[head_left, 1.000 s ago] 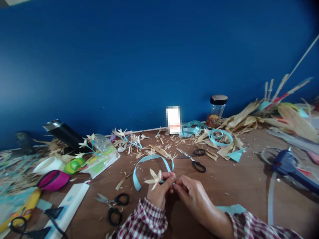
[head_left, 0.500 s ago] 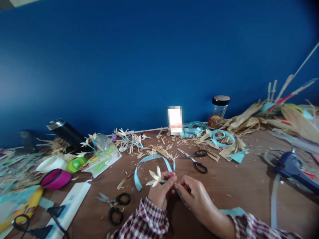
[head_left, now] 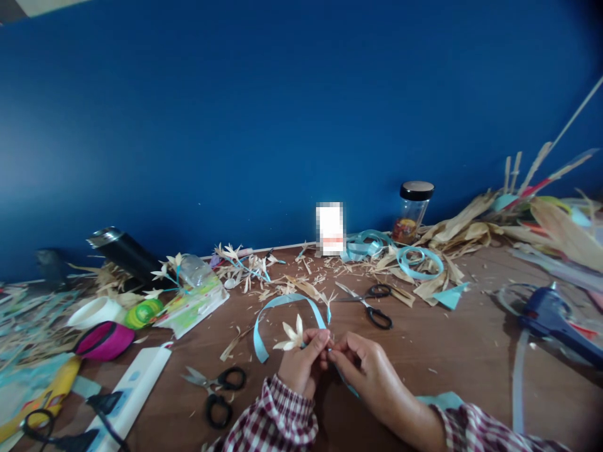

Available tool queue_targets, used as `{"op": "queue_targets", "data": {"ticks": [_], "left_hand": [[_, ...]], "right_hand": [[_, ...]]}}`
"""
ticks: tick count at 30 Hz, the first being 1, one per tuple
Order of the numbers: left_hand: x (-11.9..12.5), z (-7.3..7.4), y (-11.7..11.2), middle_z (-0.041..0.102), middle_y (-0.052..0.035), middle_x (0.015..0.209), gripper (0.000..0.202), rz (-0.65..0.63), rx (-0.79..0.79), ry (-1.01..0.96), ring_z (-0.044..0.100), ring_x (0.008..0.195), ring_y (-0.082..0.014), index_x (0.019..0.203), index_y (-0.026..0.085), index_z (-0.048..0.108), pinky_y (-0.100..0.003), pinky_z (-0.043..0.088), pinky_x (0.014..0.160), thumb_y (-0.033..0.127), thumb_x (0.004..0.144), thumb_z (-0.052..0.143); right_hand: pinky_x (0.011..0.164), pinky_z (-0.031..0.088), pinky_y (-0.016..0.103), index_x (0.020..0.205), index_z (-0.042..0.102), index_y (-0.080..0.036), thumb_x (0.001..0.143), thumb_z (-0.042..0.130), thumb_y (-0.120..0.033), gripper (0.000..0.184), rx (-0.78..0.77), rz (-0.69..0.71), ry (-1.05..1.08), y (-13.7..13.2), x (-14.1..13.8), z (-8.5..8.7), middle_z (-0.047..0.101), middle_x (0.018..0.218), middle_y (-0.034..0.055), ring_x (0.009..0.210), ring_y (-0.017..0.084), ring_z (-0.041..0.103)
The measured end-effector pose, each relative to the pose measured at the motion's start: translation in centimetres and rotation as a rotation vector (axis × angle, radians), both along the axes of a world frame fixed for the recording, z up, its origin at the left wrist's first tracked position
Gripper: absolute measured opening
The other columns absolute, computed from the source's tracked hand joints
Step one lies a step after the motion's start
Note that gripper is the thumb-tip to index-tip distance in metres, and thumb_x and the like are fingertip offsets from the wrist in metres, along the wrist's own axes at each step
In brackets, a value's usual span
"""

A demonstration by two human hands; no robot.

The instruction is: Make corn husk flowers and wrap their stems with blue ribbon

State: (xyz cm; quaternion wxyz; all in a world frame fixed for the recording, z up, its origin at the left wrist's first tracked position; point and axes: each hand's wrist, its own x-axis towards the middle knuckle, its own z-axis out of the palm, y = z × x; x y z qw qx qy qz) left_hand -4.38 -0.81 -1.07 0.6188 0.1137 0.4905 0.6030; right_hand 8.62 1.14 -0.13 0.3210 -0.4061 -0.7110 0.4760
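A cream corn-husk flower with pointed petals sticks out to the left of my left hand, whose thumb and fingers are closed on its stem. My right hand pinches close beside it, with a light blue ribbon at its fingertips and trailing below. The exact grip point is hidden between the fingers. Behind my hands a loop of blue ribbon curves over the table. A small husk flower with a blue stem lies just beyond my fingertips.
Scissors lie at the front left, and more scissors behind my right hand. A blue glue gun is at the right, a white power strip at the left. A lidded jar stands by the wall among husks.
The flower and my left hand have shifted very slightly, and the petals are turned a little differently. My right hand stays in nearly the same place, pinching.
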Motion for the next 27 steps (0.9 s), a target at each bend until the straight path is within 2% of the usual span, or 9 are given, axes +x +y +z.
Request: {"op": "queue_targets", "data": {"ticks": [10, 15, 18, 23, 27], "left_hand": [[-0.9, -0.4, 0.0, 0.051, 0.002, 0.052, 0.037, -0.12, 0.097, 0.06, 0.042, 0.048, -0.0047, 0.057, 0.012, 0.058, -0.015, 0.031, 0.042, 0.041, 0.053, 0.08], [-1.3, -0.7, 0.0, 0.051, 0.0017, 0.053, 0.036, -0.145, 0.156, 0.12, 0.041, 0.047, -0.0054, 0.057, 0.012, 0.058, -0.017, 0.031, 0.043, 0.042, 0.055, 0.079], [-1.3, -0.3, -0.1, 0.05, 0.0019, 0.053, 0.036, -0.138, 0.148, 0.117, 0.043, 0.048, -0.0053, 0.058, 0.012, 0.059, -0.017, 0.033, 0.044, 0.042, 0.056, 0.078], [-0.8, 0.1, -0.3, 0.056, -0.0001, 0.063, 0.041, -0.121, 0.11, 0.122, 0.046, 0.051, -0.0061, 0.077, 0.014, 0.067, -0.017, 0.036, 0.044, 0.047, 0.056, 0.076], [-0.5, -0.2, -0.1, 0.058, -0.0003, 0.06, 0.036, -0.044, 0.041, 0.222, 0.051, 0.053, -0.008, 0.07, 0.012, 0.066, -0.017, 0.037, 0.045, 0.038, 0.051, 0.082]], "right_hand": [[0.052, 0.033, 0.02, 0.069, 0.059, -0.015, 0.087, 0.05, -0.032, 0.026, 0.012, 0.045, 0.011, -0.2, 0.3, -0.1, 0.055, 0.06, -0.002, 0.055, 0.01, 0.044], [0.053, 0.035, 0.02, 0.073, 0.062, -0.016, 0.088, 0.049, -0.034, 0.026, -0.042, 0.103, 0.059, -0.1, 0.4, 0.3, 0.056, 0.06, -0.0018, 0.055, 0.01, 0.046], [0.051, 0.034, 0.019, 0.074, 0.062, -0.015, 0.087, 0.049, -0.036, 0.028, -0.112, 0.103, 0.078, 0.0, 0.4, 0.1, 0.053, 0.057, -0.0025, 0.053, 0.009, 0.045], [0.043, 0.029, 0.018, 0.07, 0.056, -0.015, 0.085, 0.05, -0.042, 0.031, -0.264, 0.068, 0.165, 0.3, 0.2, -0.6, 0.045, 0.05, -0.0058, 0.045, 0.007, 0.037], [0.04, 0.027, 0.017, 0.069, 0.055, -0.015, 0.083, 0.051, -0.047, 0.035, -0.297, 0.059, 0.208, 0.4, 0.0, -0.5, 0.044, 0.05, -0.0062, 0.041, 0.006, 0.035]]}}
